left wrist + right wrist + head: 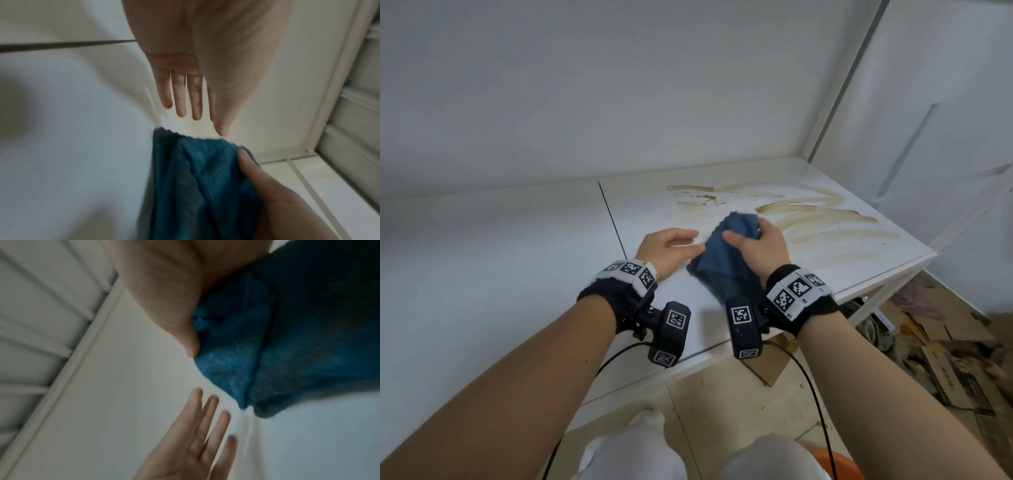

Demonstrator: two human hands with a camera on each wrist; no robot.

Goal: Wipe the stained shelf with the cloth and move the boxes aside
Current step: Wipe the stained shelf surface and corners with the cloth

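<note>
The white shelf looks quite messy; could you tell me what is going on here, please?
A person is wiping the white shelf. Their right hand grips a bunched blue cloth at the near edge of the brown stains, which still streak the shelf's right part. Their left hand lies flat with straight fingers beside the cloth, its fingertips at the cloth's edge. No boxes are on the shelf in view; flattened cardboard lies on the floor to the right.

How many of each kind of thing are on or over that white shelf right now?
Hands: 2, the left hand flat and open, the right hand gripping the cloth
Blue cloth: 1
Patch of brown stains on the shelf: 1
Boxes on the shelf: 0 in view
Total: 4
</note>
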